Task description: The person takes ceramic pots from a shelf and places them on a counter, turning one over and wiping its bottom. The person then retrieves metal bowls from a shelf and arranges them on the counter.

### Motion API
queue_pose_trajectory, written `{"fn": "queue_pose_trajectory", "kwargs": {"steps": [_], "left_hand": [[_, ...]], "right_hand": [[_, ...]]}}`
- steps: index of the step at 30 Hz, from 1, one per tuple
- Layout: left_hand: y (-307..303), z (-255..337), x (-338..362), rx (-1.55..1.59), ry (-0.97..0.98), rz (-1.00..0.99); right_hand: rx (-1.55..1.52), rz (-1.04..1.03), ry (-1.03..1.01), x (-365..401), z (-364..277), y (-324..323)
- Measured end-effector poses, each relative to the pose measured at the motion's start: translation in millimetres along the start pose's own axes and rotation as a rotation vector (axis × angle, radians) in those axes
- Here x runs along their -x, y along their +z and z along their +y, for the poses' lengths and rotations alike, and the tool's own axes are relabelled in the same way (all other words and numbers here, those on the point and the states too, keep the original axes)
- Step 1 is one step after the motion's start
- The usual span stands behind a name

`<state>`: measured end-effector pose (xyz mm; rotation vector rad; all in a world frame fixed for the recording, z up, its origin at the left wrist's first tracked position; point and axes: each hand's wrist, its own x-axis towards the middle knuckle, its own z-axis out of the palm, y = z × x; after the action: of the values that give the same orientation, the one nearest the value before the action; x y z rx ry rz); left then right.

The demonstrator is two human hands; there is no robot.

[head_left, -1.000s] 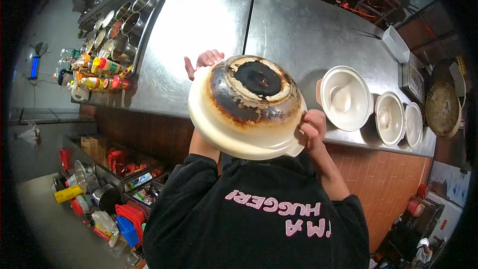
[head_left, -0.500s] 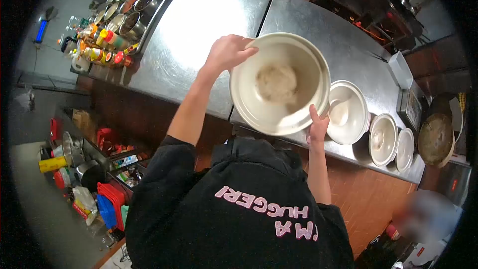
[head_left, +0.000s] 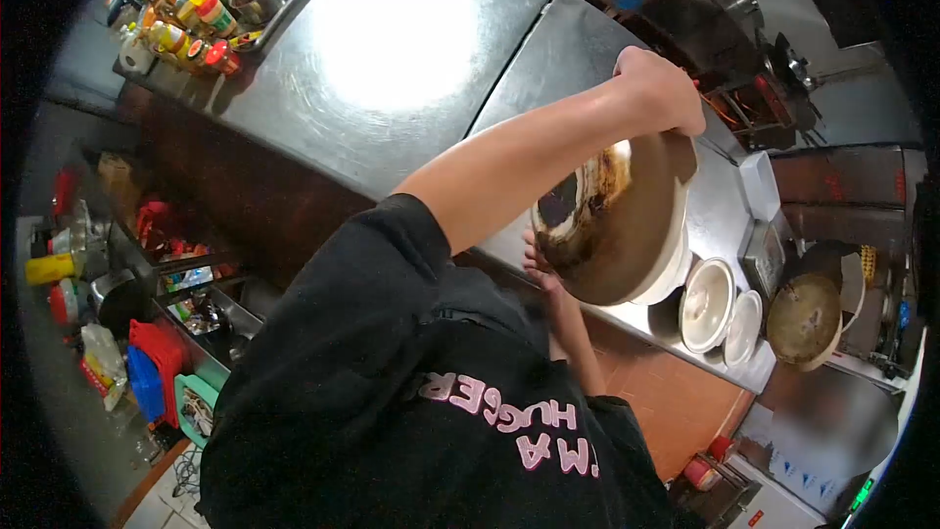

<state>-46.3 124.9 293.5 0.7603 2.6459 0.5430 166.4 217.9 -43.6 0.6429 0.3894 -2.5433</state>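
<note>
ok so your left arm [head_left: 529,157] is doing the big reach here, coming off your left shoulder and going slantwise right across your front, forearm bare past the black sleeve [head_left: 392,235]. The wrist is bent, so your left hand [head_left: 663,93] hooks down over the top edge of the big cream bowl [head_left: 641,225], knuckles up. Fingers on that one look curled round the rim and gripping it, though the tips are out of sight behind the bowl.

Your right hand [head_left: 540,260] is way lower, forearm angled up from near your body, fingers a bit apart at the lower left of the bowl, right by its scorched base [head_left: 560,208]. Part of that hand is hidden, so I honestly can't tell if it's clasping or just propping it.

The bowl itself is tipped up on its side between your two hands, base facing left, over the near edge of the worktop [head_left: 392,137]. Can't tell if it's touching anything below. Just right of it there's a white bowl [head_left: 707,304] with a shallower white dish [head_left: 742,328] beside it, then a white plastic tub [head_left: 759,186] and a metal tray [head_left: 764,250] further back, and the bottles [head_left: 186,34] are well apart at the far left
</note>
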Motion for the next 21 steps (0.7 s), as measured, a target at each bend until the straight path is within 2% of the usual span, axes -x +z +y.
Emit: {"fn": "queue_pose_trajectory", "kwargs": {"steps": [1,3,6,7,10,12,14,15,16,17,18,19,20,21], "left_hand": [[5.6,1.7,-6.7,0.018,0.012,0.005],[14.8,3.4,-17.1,-0.028,-0.015,-0.054],[22.0,-4.1,-19.9,-0.054,-0.072,-0.138],[28.0,-9.4,-19.7,-0.111,-0.003,-0.060],[26.1,-33.0,-22.5,-0.030,0.012,-0.142],[37.3,-61.0,-39.9,-0.031,0.040,-0.234],[44.1,-97.9,-44.7,0.052,0.006,-0.335],[47.3,-119.0,-38.8,-0.024,0.148,-0.338],[49.3,-139.5,-29.0,-0.223,0.458,-0.261],[54.1,-152.1,-22.9,-0.161,0.286,-0.347],[56.1,-162.1,-14.2,-0.083,0.123,-0.388],[116.4,-234.7,-40.2,0.006,0.349,-0.155],[120.4,-238.5,-25.4,0.377,0.118,-0.226],[125.8,-234.5,-7.5,0.211,0.240,-0.082]], "right_hand": [[-0.085,0.003,0.101,-7.6,6.3,7.5],[-0.236,-0.339,0.269,-14.7,15.7,20.0],[-0.263,-0.366,0.280,-9.1,20.0,10.3],[-0.181,-0.228,0.250,-4.8,17.9,4.8],[0.041,0.078,0.148,8.5,9.1,-9.2],[-0.001,-0.251,0.004,22.4,7.6,-4.3],[0.181,0.170,-0.191,21.8,7.5,35.1],[0.286,0.391,-0.248,21.4,7.3,54.5],[0.272,0.398,-0.298,19.4,5.5,45.6],[0.294,0.665,-0.335,28.1,6.7,76.3],[0.385,0.561,-0.433,21.0,4.9,44.7],[0.419,0.601,-0.484,19.2,4.6,46.0],[0.451,0.645,-0.529,18.0,6.5,49.1],[0.418,0.655,-0.555,14.3,4.3,46.5]]}}
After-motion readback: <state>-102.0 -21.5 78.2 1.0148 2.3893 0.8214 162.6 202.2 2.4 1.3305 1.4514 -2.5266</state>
